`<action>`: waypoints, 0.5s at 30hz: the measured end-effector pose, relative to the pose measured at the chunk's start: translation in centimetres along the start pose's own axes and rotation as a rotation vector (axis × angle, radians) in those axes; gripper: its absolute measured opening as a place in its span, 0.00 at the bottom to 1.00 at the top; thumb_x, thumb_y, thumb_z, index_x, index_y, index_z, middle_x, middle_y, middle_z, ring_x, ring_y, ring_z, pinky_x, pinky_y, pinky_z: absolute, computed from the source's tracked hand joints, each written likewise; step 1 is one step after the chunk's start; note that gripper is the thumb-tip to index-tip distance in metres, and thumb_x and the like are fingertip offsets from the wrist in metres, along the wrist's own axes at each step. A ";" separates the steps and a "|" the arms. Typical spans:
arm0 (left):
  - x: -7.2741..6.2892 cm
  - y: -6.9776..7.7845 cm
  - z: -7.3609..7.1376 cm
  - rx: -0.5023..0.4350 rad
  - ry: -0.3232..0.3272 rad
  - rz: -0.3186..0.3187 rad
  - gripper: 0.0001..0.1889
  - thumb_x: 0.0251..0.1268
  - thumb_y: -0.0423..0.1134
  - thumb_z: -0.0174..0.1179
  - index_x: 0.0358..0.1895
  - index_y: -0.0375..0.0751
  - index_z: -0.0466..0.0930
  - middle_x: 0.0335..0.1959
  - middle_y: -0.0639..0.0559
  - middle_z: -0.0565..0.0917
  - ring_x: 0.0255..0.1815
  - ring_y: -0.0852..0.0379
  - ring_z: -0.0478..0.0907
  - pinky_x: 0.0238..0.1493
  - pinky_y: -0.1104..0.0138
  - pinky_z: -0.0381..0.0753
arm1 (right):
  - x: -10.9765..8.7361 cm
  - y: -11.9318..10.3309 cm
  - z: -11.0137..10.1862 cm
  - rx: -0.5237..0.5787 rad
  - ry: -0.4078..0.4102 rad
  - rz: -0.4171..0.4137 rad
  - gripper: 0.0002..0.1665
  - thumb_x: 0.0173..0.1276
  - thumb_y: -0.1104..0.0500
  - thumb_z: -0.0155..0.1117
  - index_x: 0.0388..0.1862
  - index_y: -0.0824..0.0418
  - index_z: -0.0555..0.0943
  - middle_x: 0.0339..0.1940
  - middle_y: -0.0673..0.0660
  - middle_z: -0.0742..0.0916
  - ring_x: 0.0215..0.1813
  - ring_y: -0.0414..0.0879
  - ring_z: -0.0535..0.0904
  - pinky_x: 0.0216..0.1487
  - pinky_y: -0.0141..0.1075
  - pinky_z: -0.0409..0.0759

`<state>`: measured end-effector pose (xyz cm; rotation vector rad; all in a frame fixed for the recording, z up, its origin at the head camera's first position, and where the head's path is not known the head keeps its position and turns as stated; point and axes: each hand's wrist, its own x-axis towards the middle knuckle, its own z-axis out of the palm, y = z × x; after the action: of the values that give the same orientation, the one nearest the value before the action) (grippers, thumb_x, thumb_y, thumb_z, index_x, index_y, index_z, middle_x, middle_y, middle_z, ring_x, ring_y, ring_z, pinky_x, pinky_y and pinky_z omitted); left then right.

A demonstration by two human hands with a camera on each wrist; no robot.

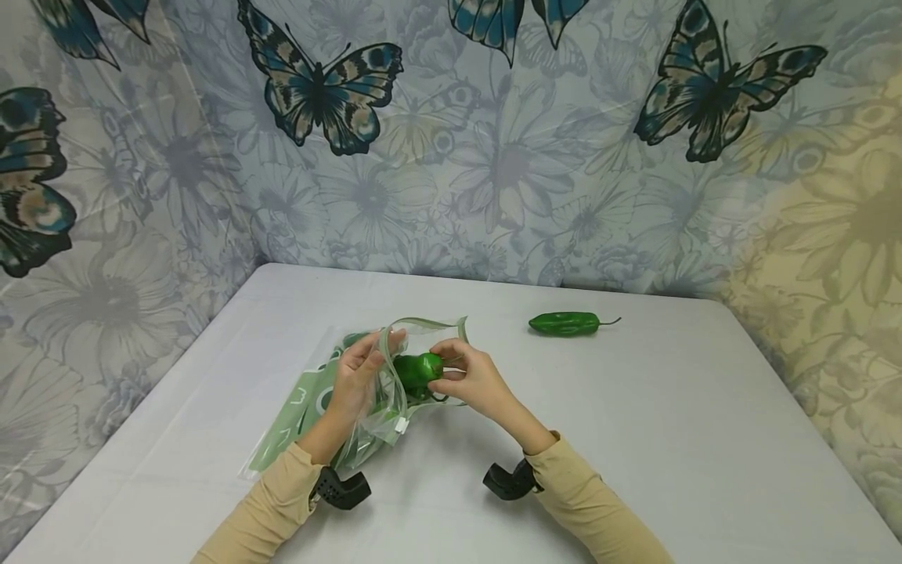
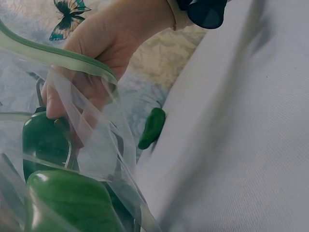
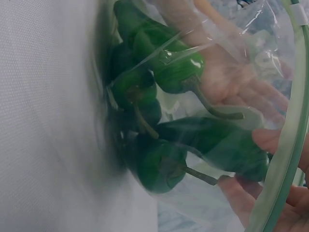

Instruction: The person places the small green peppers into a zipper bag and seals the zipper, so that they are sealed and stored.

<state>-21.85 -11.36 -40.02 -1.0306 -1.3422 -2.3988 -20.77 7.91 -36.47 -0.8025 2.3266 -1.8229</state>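
My left hand (image 1: 355,380) holds the side of a clear zip bag (image 1: 303,411) with green print, near its opening. In the right wrist view the palm of that left hand (image 3: 231,82) shows through the film. My right hand (image 1: 475,380) grips a green pepper (image 1: 420,368) near its stem end, at the bag's mouth. Seen from the right wrist, this pepper (image 3: 217,145) lies behind the film, close to other green peppers (image 3: 181,65) inside the bag. The right hand (image 2: 91,87) reaches past the green zip strip (image 2: 63,57) in the left wrist view.
One more green pepper (image 1: 564,323) lies on the white table (image 1: 634,439), toward the back right. A white zip slider (image 1: 402,425) hangs at the bag's front edge. Behind the table stands a wall covering (image 1: 507,172) with flowers and butterflies.
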 end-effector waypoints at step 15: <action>0.0 -0.1 0.0 0.033 0.011 -0.024 0.15 0.62 0.41 0.55 0.51 0.42 0.77 0.49 0.49 0.78 0.55 0.52 0.70 0.58 0.62 0.60 | 0.5 1.6 0.2 -0.058 0.046 -0.018 0.24 0.51 0.73 0.66 0.49 0.75 0.74 0.46 0.66 0.78 0.46 0.56 0.76 0.46 0.34 0.74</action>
<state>-21.85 -11.31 -40.09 -0.9965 -1.3931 -2.3883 -21.64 7.76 -37.85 -0.7991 2.4185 -1.8071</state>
